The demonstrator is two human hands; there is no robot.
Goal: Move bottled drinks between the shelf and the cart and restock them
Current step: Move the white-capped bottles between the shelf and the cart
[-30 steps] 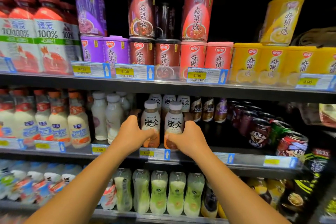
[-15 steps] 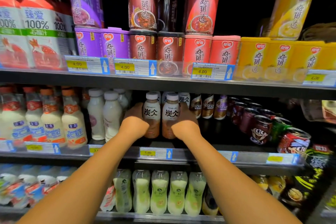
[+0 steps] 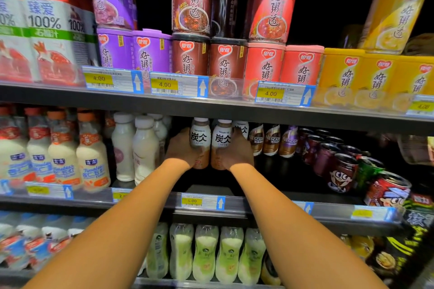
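The left hand (image 3: pixel 180 148) grips a latte bottle (image 3: pixel 200 142) from its left side, fingers curled round it. The right hand (image 3: pixel 237 150) grips a second latte bottle (image 3: pixel 222 143) from the right. The two bottles stand upright, touching, deep on the middle shelf (image 3: pixel 150 202) above the 5.00 price tag (image 3: pixel 202 202). Just right of them stand Nescafe bottles (image 3: pixel 272 139), then dark cans (image 3: pixel 342 171). White milk bottles (image 3: pixel 143 148) stand to the left. Porridge cups (image 3: pixel 225 58) fill the shelf above.
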